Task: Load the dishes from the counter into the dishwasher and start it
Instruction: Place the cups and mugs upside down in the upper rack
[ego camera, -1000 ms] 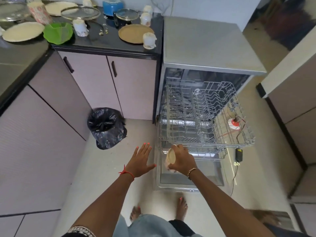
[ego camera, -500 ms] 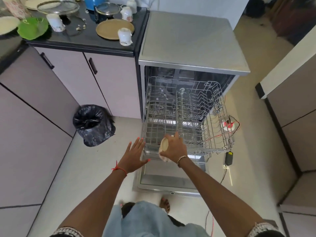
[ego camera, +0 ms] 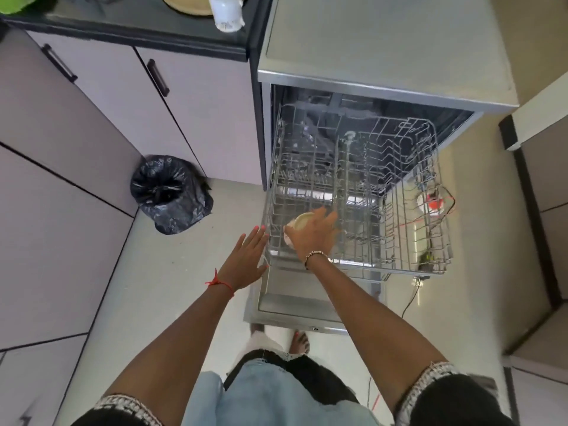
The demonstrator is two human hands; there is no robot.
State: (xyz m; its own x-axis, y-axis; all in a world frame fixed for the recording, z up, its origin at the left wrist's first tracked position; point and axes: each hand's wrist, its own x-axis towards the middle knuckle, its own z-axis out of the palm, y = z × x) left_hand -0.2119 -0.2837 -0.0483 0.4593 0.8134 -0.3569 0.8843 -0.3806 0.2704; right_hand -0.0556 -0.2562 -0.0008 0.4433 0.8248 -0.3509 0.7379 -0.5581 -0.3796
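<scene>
1. Grip first: the right hand wraps its fingers round a small cream ceramic cup and holds it tilted, with the rim turned up and left. I judge this readies it to be tipped mouth-down onto the tines.
2. The cup hangs over the front-left part of the pulled-out grey wire rack, centre of the frame. Whether it touches the wires I cannot tell.
3. The rack stands well out of the steel-topped dishwasher, above the lowered door, so its whole bed can be reached from above.
4. The left hand holds nothing and has its fingers spread flat just beside the rack's front-left corner, probably for balance or to steady the rack. Contact is unclear.
5. More dishes wait on the black counter at the upper left: a white cup and a tan round plate. Loading seems barely begun.
6. A black bin bag sits on the floor left of the machine.
7. Half a second ago the cup was at the rack's front edge; now the right hand reaches further in over the wires. The left hand keeps its spread pose, and the view has dipped closer, cutting off most of the counter.
</scene>
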